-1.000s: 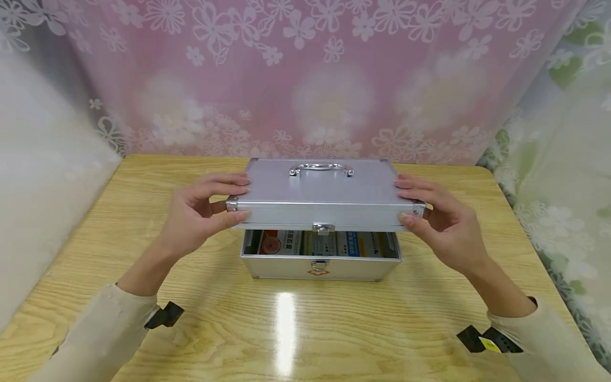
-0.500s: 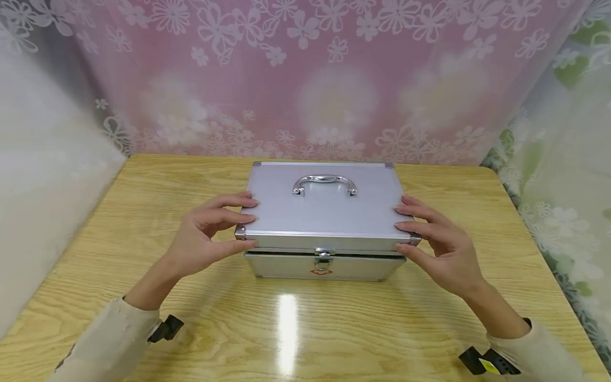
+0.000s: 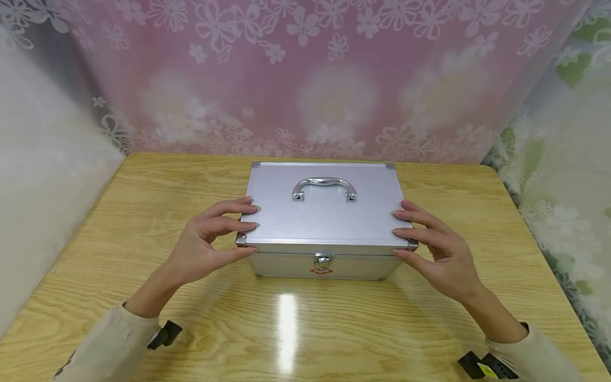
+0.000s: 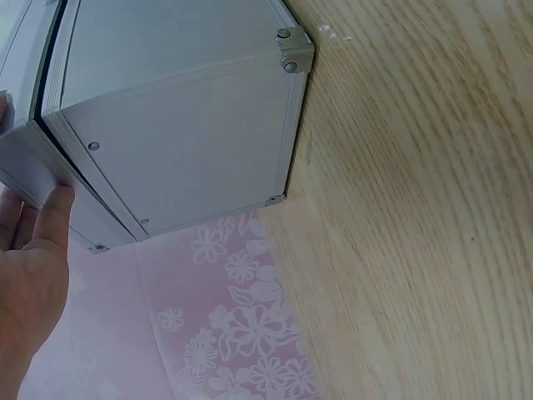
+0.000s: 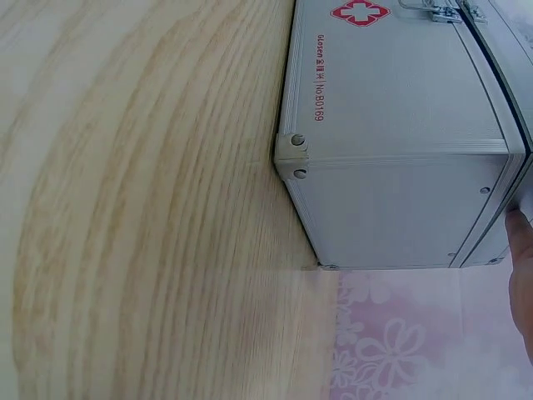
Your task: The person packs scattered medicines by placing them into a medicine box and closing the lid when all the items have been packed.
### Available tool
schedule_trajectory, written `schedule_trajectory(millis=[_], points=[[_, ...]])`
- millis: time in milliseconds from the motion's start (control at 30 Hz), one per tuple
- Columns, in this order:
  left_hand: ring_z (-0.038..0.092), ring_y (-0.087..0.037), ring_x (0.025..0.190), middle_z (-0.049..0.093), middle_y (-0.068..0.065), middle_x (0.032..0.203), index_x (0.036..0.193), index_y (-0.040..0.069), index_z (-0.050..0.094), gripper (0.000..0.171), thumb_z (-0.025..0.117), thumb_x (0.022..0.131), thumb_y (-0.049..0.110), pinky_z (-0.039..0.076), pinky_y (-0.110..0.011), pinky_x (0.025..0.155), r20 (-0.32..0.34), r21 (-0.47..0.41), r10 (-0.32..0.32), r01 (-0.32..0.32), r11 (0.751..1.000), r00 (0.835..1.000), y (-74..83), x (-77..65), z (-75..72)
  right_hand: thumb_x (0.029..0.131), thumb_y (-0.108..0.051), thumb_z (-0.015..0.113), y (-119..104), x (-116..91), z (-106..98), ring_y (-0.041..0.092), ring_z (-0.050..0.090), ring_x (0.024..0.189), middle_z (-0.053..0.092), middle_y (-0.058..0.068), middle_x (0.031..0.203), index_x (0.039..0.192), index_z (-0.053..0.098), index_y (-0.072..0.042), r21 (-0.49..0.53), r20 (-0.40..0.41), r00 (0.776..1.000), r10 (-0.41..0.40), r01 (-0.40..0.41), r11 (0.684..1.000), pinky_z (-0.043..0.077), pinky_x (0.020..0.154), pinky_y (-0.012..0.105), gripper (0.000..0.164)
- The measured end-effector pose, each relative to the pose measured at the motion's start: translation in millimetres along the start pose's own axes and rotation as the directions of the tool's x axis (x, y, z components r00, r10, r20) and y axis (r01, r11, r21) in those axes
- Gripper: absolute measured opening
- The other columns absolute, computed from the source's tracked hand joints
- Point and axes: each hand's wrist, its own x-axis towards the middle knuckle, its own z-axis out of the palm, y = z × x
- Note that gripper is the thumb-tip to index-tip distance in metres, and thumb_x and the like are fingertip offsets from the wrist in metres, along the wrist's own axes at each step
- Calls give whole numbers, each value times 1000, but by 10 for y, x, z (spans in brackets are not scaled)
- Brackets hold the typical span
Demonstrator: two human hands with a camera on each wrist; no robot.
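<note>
A silver first-aid box (image 3: 281,266) stands on the wooden table, its lid (image 3: 324,223) down over the body. In the left wrist view a thin dark gap runs between lid and body. My left hand (image 3: 202,244) grips the lid's front left corner, thumb at the front edge and fingertips on top. At the front right corner, my right hand (image 3: 444,257) holds the lid the same way. A metal handle (image 3: 324,181) is on top, and a latch (image 3: 322,262) sits at the front middle. The right wrist view shows a red cross emblem (image 5: 361,12) on the front. The contents are hidden.
The wood-grain table (image 3: 215,339) extends around the box, with a bright light reflection in front. A pink floral curtain (image 3: 334,106) hangs behind the table, and pale cloth (image 3: 558,212) borders the right side.
Both hands have lowered the lid from a raised tilt onto the body. The medicine packs that showed inside are now covered. The hands came down with the lid, still holding its corners.
</note>
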Motion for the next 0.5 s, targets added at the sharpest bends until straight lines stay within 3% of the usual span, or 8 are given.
schedule_trajectory(millis=[200, 500], points=[[34, -41, 117, 48, -29, 111, 95, -10, 64, 38, 69, 59, -23, 41, -30, 87, 2, -2, 42, -42, 999, 999, -6, -9, 13, 72, 9, 66, 24, -26, 2, 43, 22, 123, 43, 31, 119, 99, 57, 19, 15, -7, 1000, 0, 0, 1000, 36, 92, 29, 30], [34, -39, 118, 48, -27, 113, 95, -8, 64, 38, 69, 60, -21, 43, -29, 85, 3, 15, 23, -23, 1000, 1000, -32, -27, 13, 73, 8, 67, 95, -79, -3, 43, 22, 123, 43, 31, 119, 99, 57, 18, 23, -21, 1000, -9, 10, 1000, 36, 92, 30, 30]])
